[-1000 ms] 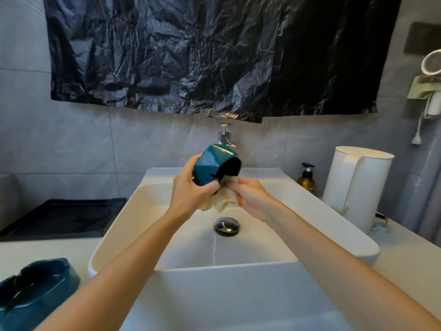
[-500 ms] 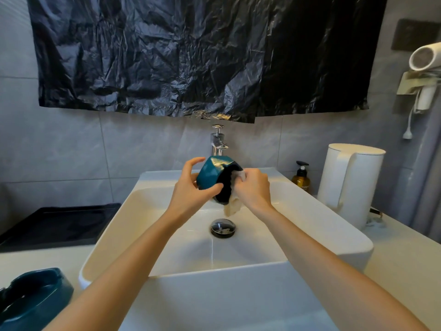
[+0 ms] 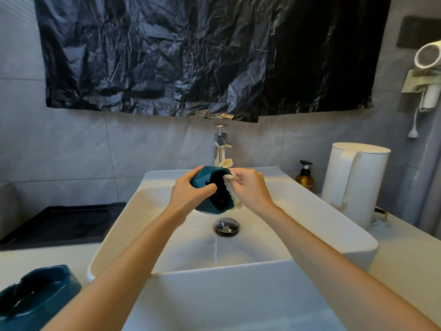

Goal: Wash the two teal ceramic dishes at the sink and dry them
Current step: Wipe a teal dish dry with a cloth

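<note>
Teal dish (image 3: 202, 181) tilted over the sink (image 3: 310, 211), fingers of the left hand (image 3: 188, 192) clamped round it; fingers of the right hand (image 3: 251, 189) pinch a cloth (image 3: 231, 187) at its mouth.

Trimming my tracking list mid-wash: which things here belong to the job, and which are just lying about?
Job: held teal dish, cloth, left hand, right hand, second teal dish, sink, faucet.
Lying about: kettle, pump bottle, black tray, hair dryer.

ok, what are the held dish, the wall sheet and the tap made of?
Dish: glazed ceramic by the look, glossy teal facets.
Sheet: thin black plastic film, crinkled and shiny.
Tap: polished metal, likely chrome, mirror-like highlights.
</note>
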Available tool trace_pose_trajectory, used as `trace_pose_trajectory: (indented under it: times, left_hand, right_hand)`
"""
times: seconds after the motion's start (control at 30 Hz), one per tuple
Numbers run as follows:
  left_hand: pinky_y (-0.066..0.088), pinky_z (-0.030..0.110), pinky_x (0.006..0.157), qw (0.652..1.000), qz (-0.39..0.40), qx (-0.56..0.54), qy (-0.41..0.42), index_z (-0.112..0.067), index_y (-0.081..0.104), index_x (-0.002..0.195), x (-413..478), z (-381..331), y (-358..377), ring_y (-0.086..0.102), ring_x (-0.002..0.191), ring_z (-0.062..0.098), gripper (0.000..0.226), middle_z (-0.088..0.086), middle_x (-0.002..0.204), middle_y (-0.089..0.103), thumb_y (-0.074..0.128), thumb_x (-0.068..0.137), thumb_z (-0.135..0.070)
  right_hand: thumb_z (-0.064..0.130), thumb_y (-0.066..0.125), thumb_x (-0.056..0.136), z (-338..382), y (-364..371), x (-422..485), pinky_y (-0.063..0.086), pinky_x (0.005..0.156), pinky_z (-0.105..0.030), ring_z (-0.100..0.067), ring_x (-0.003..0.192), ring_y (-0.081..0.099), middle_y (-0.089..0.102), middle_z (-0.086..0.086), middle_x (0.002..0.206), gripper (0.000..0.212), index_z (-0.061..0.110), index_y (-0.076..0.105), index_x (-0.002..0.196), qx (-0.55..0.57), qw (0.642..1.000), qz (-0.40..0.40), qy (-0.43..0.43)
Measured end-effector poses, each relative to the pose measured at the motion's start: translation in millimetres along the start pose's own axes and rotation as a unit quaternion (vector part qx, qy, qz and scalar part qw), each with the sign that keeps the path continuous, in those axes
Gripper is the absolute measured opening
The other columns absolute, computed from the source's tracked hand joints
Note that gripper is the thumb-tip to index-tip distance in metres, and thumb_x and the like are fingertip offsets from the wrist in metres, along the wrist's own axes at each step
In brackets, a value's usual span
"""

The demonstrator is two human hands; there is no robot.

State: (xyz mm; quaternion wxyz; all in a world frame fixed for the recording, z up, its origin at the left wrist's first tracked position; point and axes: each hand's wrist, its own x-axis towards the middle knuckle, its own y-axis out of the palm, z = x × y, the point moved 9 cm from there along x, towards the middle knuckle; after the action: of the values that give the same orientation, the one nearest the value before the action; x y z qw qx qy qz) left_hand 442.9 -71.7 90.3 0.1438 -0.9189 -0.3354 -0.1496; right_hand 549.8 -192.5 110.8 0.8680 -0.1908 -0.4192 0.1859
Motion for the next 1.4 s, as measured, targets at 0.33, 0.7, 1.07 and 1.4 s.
trace_pose_trajectory:
  times: [0.33, 0.7, 1.07, 1.4]
  left_hand:
    - [0.055, 0.036, 0.086, 0.996, -0.064, -0.054, -0.002, -0.029, 0.064, 0.114, 0, -2, -12, 0.059, 0.1, 0.02, 0.037, -0.002, 0.102, 0.065, 0.066, 0.081, -0.013]
    - [0.055, 0.029, 0.088, 0.992, -0.101, 0.0, 0.081, -0.023, 0.056, 0.131, -4, -18, -17, 0.059, 0.105, 0.014, 0.056, -0.002, 0.115, 0.063, 0.069, 0.078, -0.012]
    - [0.055, 0.02, 0.081, 0.99, -0.085, -0.013, 0.115, -0.027, 0.058, 0.129, -9, -26, -16, 0.061, 0.099, 0.004, 0.059, -0.007, 0.108, 0.065, 0.069, 0.075, -0.005]
    - [0.053, 0.017, 0.08, 0.987, -0.094, -0.026, 0.126, -0.028, 0.057, 0.129, -8, -26, -21, 0.059, 0.1, -0.001, 0.059, -0.01, 0.111, 0.064, 0.069, 0.074, -0.01]
  right_hand:
    - [0.031, 0.057, 0.093, -20, 10, -10, 0.025, 0.052, -0.029, -0.014, 0.056, 0.035, 0.037, 0.001, 0.055, 0.043, 0.016, 0.04, 0.055, 0.065, 0.985, 0.01, 0.159]
    - [0.034, 0.054, 0.096, -38, 49, -21, 0.059, 0.074, -0.032, -0.024, 0.092, 0.068, 0.07, -0.015, 0.101, 0.033, 0.005, 0.067, 0.102, 0.197, 0.929, 0.135, 0.284]
    - [0.015, 0.071, 0.085, -35, 53, -29, 0.055, 0.09, -0.038, -0.024, 0.098, 0.067, 0.07, -0.013, 0.103, 0.011, 0.009, 0.068, 0.094, 0.305, 0.887, 0.125, 0.323]
    - [0.01, 0.07, 0.085, -26, 59, -30, 0.054, 0.092, -0.038, -0.026, 0.104, 0.066, 0.069, -0.013, 0.111, 0.033, 0.004, 0.064, 0.117, 0.345, 0.873, 0.147, 0.312]
